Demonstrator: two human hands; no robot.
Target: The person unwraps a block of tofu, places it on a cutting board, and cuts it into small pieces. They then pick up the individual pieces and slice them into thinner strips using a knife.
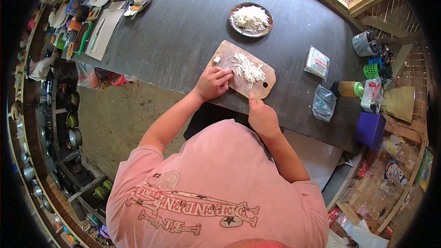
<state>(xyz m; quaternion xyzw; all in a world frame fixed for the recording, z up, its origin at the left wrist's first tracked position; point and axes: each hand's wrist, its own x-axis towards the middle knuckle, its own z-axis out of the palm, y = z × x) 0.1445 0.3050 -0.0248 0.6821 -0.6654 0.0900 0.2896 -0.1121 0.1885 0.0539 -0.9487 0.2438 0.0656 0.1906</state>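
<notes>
My right hand (263, 115) grips a knife by its handle, at the near edge of a wooden cutting board (225, 50). The thin knife blade (242, 82) points away to the left across the board, towards my other fingers. My left hand (215, 83) rests on the board's left part with its fingers drawn together; what they press on, if anything, is hidden. Right beside the blade lies a heap of white shredded food (248, 69), cut in thin strips. A small white block (217, 59) sits near the board's left edge.
Beyond the board stands a brown plate (231, 26) piled with similar white shreds. A plastic packet (317, 62) and a clear bag (324, 103) lie to the right. Several plates of food are at the far left, near another knife (97, 35) on cardboard (106, 41).
</notes>
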